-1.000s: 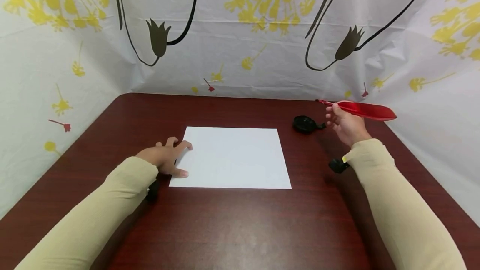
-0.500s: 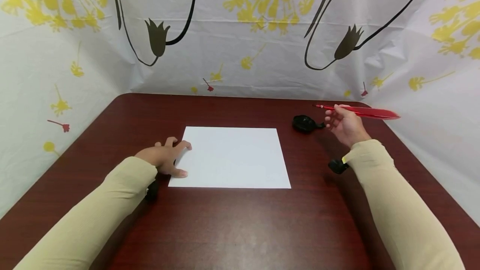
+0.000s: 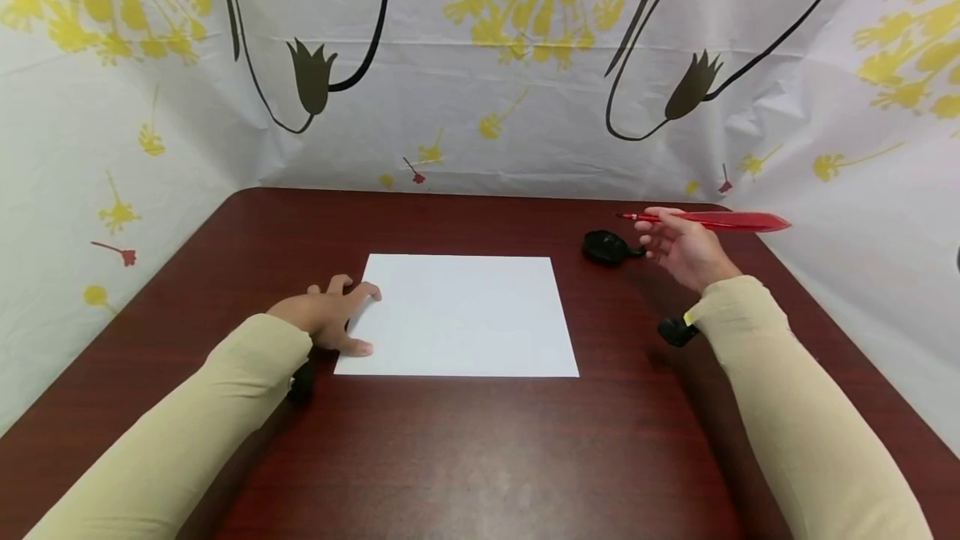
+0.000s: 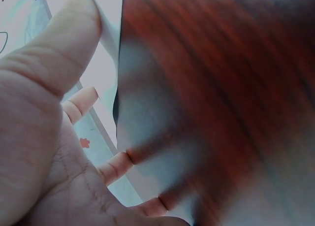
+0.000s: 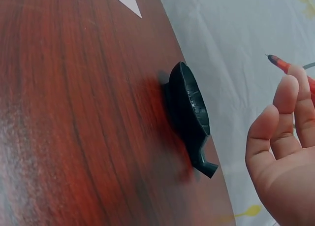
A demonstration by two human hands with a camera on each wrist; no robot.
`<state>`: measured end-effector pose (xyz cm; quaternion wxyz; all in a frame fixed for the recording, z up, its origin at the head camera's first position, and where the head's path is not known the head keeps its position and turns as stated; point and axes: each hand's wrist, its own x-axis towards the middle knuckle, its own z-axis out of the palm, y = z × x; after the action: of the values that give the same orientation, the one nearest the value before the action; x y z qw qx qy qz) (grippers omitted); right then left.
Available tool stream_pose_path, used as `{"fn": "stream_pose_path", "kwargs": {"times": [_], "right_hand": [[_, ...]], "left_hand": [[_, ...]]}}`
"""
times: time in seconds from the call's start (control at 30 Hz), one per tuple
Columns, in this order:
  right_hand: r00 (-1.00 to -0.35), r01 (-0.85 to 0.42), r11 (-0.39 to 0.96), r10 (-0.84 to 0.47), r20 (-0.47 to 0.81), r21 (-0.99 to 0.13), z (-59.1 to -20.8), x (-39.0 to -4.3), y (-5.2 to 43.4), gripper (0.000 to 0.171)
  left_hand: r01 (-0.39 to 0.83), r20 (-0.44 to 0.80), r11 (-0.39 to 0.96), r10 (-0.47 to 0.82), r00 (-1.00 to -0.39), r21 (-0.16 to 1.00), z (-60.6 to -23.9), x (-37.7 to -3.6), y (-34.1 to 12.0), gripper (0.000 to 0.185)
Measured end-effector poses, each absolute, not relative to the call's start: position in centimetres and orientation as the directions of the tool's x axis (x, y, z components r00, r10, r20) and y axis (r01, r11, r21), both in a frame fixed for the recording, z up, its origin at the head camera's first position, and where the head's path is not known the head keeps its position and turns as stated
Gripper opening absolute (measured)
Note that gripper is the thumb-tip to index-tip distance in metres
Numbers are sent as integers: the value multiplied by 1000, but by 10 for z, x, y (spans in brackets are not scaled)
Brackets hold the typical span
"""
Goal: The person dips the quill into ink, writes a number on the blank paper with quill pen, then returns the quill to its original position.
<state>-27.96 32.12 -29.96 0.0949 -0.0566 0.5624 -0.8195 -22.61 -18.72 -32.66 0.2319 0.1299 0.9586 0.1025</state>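
Observation:
A blank white sheet of paper (image 3: 465, 315) lies on the dark red-brown table. My left hand (image 3: 326, 317) rests at its left edge, thumb and fingers spread, with thumb and index fingertips on the paper. Above the table's right back part, my right hand (image 3: 686, 255) pinches a red feather pen (image 3: 738, 222) between thumb and fingers. The pen lies nearly level, its dark tip pointing left and its feather right. In the right wrist view, the pen's tip (image 5: 279, 63) shows past the fingers. Beside that hand stands a black, shallow, bowl-like pen stand (image 3: 604, 247) with a short angled neck (image 5: 203, 164).
The wood-grain table (image 3: 450, 457) reaches back to a white patterned curtain (image 3: 420, 107) that hangs around its back and sides. A black wrist camera (image 3: 677, 332) sits under the right sleeve, and another (image 3: 302, 382) under the left.
My right hand has shifted slightly left and turned the feather pen, so its feather now shows narrower. The left hand stays on the paper; the head view has drifted a little.

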Motion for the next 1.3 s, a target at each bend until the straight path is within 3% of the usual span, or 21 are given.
{"fn": "stream_pose_path", "kwargs": {"times": [0.2, 0.43, 0.67, 0.87, 1.0, 1.3], "right_hand": [[-983, 22, -240, -183, 23, -970, -298, -280, 319, 9], [-983, 14, -123, -182, 9, -992, -296, -280, 317, 9], [-979, 24, 96, -198, -43, -995, -293, -280, 315, 13], [-989, -69, 307, -148, 24, -949, -295, -283, 314, 11], [-991, -91, 340, -128, 50, -936, -297, -285, 313, 14], [-990, -17, 384, -135, -38, -923, -297, -288, 307, 17]], "left_hand": [[203, -417, 945, 297, -859, 255, -326, -225, -187, 83], [205, -409, 944, 298, -862, 257, -326, -225, -187, 82], [203, -408, 945, 296, -864, 257, -326, -225, -187, 83], [200, -411, 947, 291, -864, 251, -326, -226, -188, 84], [196, -411, 948, 289, -865, 252, -327, -227, -188, 84], [201, -410, 947, 291, -864, 249, -327, -226, -187, 83]]}}
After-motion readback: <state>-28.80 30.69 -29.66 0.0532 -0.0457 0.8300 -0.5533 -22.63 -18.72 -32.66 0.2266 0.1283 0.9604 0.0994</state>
